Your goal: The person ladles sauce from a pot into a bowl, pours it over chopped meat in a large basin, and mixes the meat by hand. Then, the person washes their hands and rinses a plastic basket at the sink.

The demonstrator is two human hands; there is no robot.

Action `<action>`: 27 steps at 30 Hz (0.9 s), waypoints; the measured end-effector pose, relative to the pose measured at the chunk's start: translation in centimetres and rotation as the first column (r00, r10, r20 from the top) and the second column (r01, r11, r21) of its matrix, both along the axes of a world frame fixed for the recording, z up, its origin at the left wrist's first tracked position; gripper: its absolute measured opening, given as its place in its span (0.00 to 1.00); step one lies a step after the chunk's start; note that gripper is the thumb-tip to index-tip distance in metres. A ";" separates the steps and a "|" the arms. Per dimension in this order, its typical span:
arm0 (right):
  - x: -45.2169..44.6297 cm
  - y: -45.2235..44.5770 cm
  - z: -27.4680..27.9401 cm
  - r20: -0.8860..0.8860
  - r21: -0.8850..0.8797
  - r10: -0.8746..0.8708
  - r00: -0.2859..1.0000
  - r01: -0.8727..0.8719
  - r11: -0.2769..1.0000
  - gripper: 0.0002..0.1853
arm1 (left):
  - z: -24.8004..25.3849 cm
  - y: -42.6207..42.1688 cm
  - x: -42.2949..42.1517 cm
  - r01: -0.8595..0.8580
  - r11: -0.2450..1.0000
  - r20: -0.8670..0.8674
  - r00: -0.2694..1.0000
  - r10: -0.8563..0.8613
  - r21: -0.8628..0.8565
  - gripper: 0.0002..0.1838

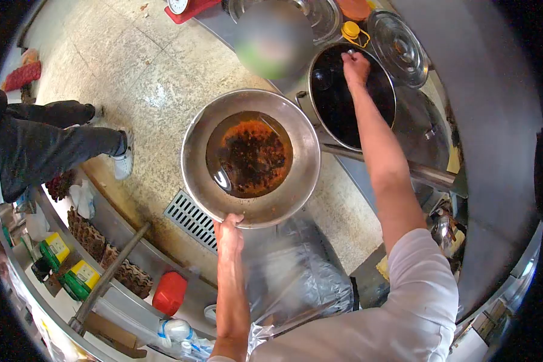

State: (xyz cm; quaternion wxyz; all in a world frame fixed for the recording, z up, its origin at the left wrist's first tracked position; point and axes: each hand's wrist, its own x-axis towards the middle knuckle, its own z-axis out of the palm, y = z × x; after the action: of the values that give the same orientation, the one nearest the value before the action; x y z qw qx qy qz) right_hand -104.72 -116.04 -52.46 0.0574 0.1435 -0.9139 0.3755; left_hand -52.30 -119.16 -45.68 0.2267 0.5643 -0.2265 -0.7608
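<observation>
Centrally, a metal bowl point(194, 175) holding dark, reddish-rimmed liquid sits mid-frame, its lower rim pinched by the left hand point(229, 234). Right hand point(356, 67), fingers curled, is over the dark-filled pot point(315, 114), upper right; its exact grip cannot be determined.

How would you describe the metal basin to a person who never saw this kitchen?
Start at the deep stockpot, which the right hand reaches over. Left of it in the picture is a wide steel basin, its rim gripped by the left hand. Unlike the stockpot, it has flaring sides and brownish liquid around dark, orange-edged sediment.
</observation>
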 end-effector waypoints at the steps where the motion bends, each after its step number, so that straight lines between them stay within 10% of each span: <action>1: -1.0 0.8 -0.9 0.068 -0.061 -0.027 0.997 0.031 0.998 0.14 | 0.1 0.1 0.0 0.002 1.000 0.006 1.000 -0.002 0.000 0.34; 6: -0.2 2.6 -1.5 0.392 -0.343 -0.075 0.917 0.221 0.913 0.13 | 0.5 0.4 0.0 0.005 1.000 0.000 1.000 -0.005 0.011 0.34; 9: -2.5 5.3 -7.0 -0.128 -0.125 -0.120 0.985 0.104 0.987 0.08 | 0.7 0.5 -0.3 0.017 1.000 0.016 1.000 -0.017 0.002 0.34; 12: 0.7 6.4 -4.9 -0.270 0.093 -0.010 0.963 0.036 0.995 0.09 | 0.9 0.6 -0.4 0.014 1.000 0.019 1.000 -0.015 0.004 0.34; 15: 0.9 8.2 -6.9 0.068 0.290 0.000 0.998 -0.019 0.957 0.08 | 0.8 0.8 -0.1 0.024 0.999 0.010 1.000 -0.025 0.027 0.34; 18: 3.0 8.7 -5.5 0.160 0.678 0.061 0.985 -0.155 0.718 0.08 | 1.2 0.8 -0.1 0.032 0.999 0.007 0.999 -0.032 0.039 0.35; 27: 6.6 6.1 -4.4 0.361 0.881 0.363 0.859 -0.441 0.169 0.11 | 1.6 1.0 0.0 0.065 0.998 0.024 0.998 -0.066 0.023 0.36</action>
State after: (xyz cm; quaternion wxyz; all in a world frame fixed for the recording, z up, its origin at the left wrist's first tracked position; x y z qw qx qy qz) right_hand -98.07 -109.91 -56.84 -0.1700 0.3713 -0.8831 -0.2311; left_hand -52.27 -118.14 -44.10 0.1926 0.5684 -0.2390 -0.7634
